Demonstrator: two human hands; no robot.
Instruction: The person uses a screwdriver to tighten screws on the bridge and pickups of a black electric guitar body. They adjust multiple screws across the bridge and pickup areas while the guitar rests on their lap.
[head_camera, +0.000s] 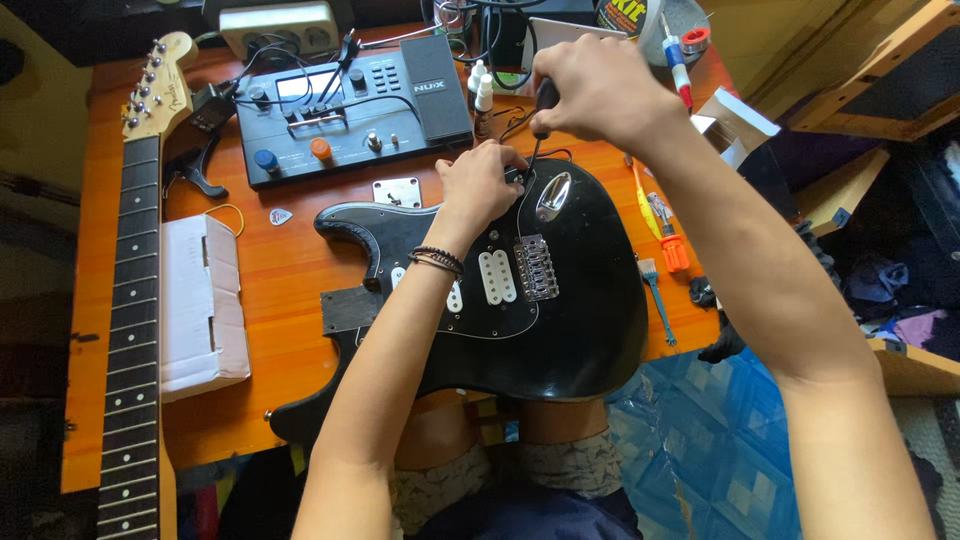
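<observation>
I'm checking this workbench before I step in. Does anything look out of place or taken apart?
Yes. The black guitar body has no neck: the detached neck lies apart along the table's left edge, leaving the neck pocket bare. A metal plate lies loose beside the body.

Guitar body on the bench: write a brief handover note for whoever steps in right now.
Right hand: gripping a black-handled screwdriver, tip down on the top of the black guitar body.
Left hand: resting on the pickguard right beside the tip.
Layout: body on the orange table. Detached neck at the table's left edge, white box next to it. Metal plate and pick lie loose above the body.
Done: neck is off.
Left: the screwdriver work under way; I cannot tell how far along it is.
</observation>
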